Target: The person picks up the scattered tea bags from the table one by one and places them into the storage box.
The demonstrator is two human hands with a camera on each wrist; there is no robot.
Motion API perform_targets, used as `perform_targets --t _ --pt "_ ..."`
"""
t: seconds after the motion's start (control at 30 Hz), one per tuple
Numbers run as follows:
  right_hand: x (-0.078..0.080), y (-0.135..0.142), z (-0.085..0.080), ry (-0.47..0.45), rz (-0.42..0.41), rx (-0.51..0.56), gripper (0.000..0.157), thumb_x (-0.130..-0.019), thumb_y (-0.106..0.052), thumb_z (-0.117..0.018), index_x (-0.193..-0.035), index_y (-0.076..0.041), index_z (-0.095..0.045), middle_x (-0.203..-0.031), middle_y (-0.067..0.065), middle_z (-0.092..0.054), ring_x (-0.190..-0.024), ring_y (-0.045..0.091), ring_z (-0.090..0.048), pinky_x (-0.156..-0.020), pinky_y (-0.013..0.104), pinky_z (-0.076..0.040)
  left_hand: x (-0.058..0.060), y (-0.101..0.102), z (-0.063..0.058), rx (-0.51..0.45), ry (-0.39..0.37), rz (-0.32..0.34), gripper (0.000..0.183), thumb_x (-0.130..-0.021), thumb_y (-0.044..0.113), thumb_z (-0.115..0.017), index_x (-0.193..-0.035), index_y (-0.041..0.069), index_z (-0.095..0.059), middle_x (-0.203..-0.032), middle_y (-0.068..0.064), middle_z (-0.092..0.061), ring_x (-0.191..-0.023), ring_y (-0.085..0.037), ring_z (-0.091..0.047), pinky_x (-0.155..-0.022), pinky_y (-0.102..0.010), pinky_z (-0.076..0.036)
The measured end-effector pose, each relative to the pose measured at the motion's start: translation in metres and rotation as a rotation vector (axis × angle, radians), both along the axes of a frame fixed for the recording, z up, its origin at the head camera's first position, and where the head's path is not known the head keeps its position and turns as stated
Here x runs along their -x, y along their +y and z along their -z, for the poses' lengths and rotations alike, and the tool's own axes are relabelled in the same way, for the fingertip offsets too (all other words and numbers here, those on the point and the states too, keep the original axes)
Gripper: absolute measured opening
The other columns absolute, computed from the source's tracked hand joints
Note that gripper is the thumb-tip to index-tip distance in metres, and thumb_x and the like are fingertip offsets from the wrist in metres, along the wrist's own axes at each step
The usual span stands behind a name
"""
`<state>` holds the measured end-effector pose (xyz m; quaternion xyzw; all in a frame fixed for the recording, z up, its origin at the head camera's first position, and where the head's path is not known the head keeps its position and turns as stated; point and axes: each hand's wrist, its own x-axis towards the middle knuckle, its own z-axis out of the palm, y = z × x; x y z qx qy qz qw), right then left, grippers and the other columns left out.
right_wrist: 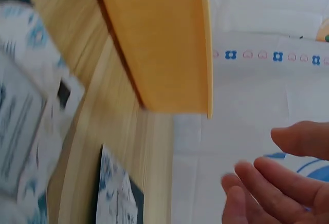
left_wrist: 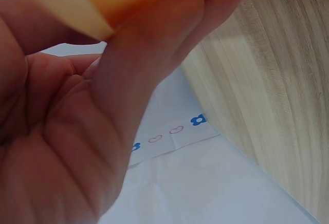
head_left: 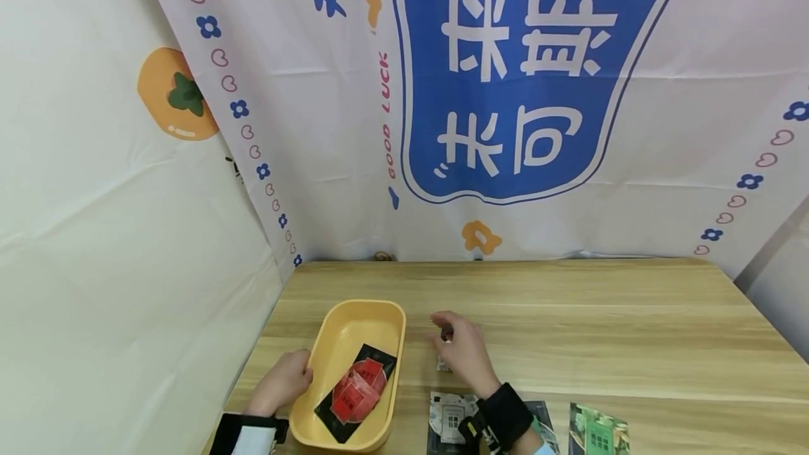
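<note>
My left hand (head_left: 281, 381) grips the left rim of a yellow tray (head_left: 337, 332). The left wrist view shows the thumb and fingers on either side of its wall (left_wrist: 77, 8). Inside the tray lie flat black-and-red packets (head_left: 355, 393), overlapping at a slant. To the right of the tray, my right hand (head_left: 466, 353) hovers over the table; in the right wrist view its thumb and fingers (right_wrist: 275, 183) are apart with nothing between them. Beneath it is a small packet (head_left: 444, 364), mostly hidden by the hand in the head view.
Near the front of the wooden table (head_left: 569, 328) lie a grey-and-white packet (head_left: 445, 421), a dark packet (head_left: 542, 416) partly behind the right wrist, and a green packet (head_left: 599, 432). A printed cloth (head_left: 329, 125) hangs behind the table, with a pale curtain (head_left: 114, 265) on the left.
</note>
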<state>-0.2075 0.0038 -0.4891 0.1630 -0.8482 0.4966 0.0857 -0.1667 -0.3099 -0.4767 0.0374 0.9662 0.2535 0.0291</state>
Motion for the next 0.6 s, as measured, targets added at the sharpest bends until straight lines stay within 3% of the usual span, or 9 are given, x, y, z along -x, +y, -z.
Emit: perform_targets --t 0.3,0.6 --pt "0.009 0.028 0.009 -0.081 0.009 -0.05 0.033 -0.085 -0.005 -0.065 -0.118 -0.001 -0.061 -0.112 0.02 -0.067 -0.102 0.036 -0.061 -0.085 0.05 -0.05 -0.001 0.001 0.0 -0.011 -0.033 -0.027 0.013 -0.083 -0.007 -0.054 -0.074 0.003 -0.054 -0.06 -0.002 -0.047 -0.053 -0.015 -0.045 -0.049 -0.03 -0.04" --pt "0.018 0.047 0.021 -0.018 0.109 -0.267 0.036 -0.08 -0.007 -0.071 -0.114 0.002 -0.063 -0.109 0.022 -0.067 -0.094 0.037 -0.062 -0.076 0.05 -0.052 -0.001 0.0 0.0 -0.025 -0.046 -0.032 0.012 -0.083 -0.007 -0.054 -0.075 0.002 -0.055 -0.06 -0.002 -0.048 -0.054 -0.015 -0.046 -0.049 -0.03 -0.042"
